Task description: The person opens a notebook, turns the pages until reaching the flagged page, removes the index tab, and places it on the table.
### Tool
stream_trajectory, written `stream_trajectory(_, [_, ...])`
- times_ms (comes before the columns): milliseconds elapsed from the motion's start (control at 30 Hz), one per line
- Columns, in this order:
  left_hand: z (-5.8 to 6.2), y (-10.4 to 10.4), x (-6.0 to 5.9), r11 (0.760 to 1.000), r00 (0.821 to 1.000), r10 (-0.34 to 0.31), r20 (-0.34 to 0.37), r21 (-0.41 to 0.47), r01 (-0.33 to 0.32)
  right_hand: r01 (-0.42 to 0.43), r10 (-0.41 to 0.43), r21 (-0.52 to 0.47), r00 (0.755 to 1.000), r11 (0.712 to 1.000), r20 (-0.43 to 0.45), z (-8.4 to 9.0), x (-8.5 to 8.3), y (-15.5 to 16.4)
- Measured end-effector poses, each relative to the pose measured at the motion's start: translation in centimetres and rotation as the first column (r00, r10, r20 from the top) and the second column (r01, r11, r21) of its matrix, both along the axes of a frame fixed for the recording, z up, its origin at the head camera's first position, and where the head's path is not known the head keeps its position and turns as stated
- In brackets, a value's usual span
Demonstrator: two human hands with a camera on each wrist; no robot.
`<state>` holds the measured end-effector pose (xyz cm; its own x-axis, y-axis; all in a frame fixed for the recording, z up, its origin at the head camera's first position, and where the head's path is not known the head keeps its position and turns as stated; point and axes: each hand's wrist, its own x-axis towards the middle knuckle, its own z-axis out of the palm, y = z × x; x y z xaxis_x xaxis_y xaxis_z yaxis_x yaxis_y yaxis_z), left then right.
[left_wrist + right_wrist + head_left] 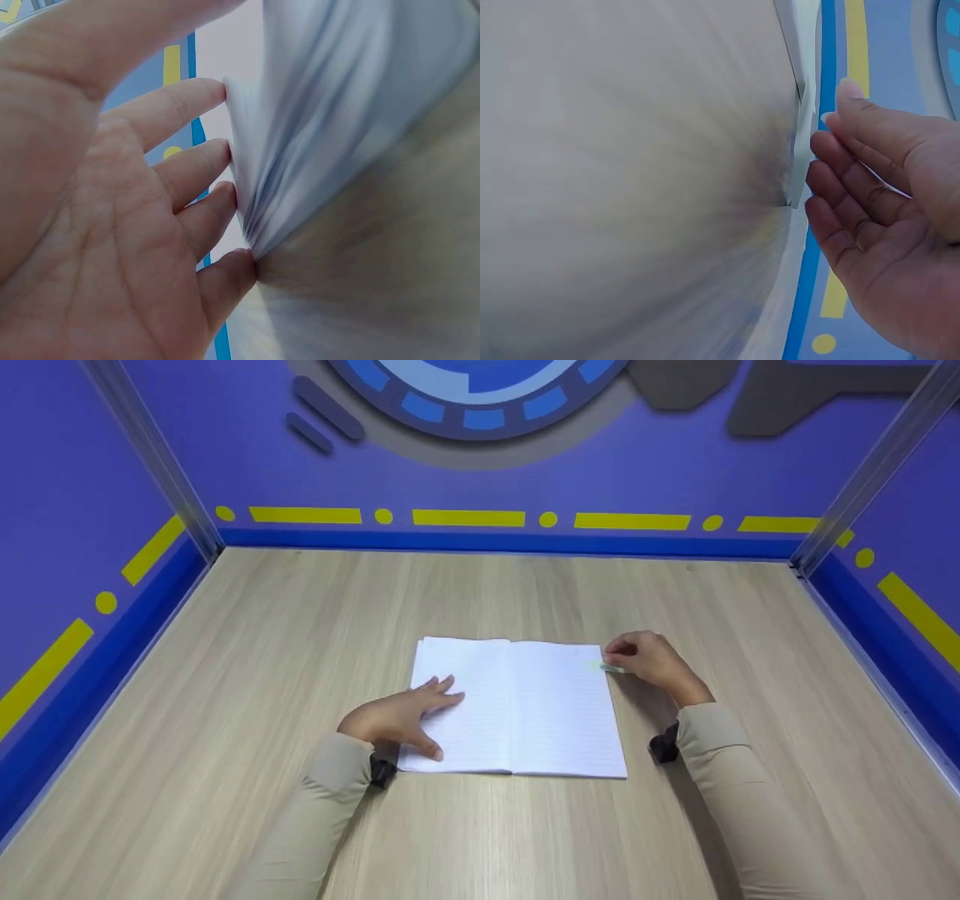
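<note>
An open notebook (pixel 562 712) with lined white pages lies on the wooden table. My left hand (pixel 405 712) rests spread on its left page, thumb near the lower edge. In the left wrist view the fingertips (pixel 225 196) of that hand touch the paper. A pale green sticky tab (pixel 613 668) sticks out from the right page's edge near the top corner. Beside it is my right hand (pixel 651 660), fingers loosely bent and thumb close to the index finger. In the right wrist view the tab (pixel 798 161) stands just beside those fingers, and nothing shows clearly between them.
The pale wooden table (pixel 315 607) extends around the notebook. Blue panels (pixel 480 487) with yellow markings close off the back and both sides. A small black device (pixel 664 745) sits on the right wrist, another (pixel 382 771) on the left.
</note>
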<state>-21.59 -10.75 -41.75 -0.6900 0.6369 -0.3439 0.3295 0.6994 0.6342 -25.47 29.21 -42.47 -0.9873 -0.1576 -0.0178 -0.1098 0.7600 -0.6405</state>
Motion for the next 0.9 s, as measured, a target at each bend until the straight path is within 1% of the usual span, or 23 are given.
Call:
stream_trajectory(233, [0.19,0.04,0.12,1.0,1.0,-0.001,0.006,-0.001,0.001,-0.017,0.016,0.038,0.999,0.999,0.039,0.03,-0.35,0.13])
stream_trajectory(600, [0.18,-0.07,0.0,1.0,1.0,-0.029,-0.008,0.001,0.029,-0.009,0.005,0.043,0.994,0.999,0.105,0.13,-0.71,-0.16])
stream_trajectory(700, [0.21,-0.08,0.01,1.0,1.0,-0.027,-0.007,-0.001,0.027,0.001,-0.007,0.049,0.994,0.999,0.11,0.05,-0.78,-0.19])
stream_trajectory(900, [0.08,-0.08,0.0,1.0,1.0,-0.019,-0.002,0.001,0.019,-0.038,0.035,0.034,0.996,0.999,0.077,-0.09,-0.79,-0.03])
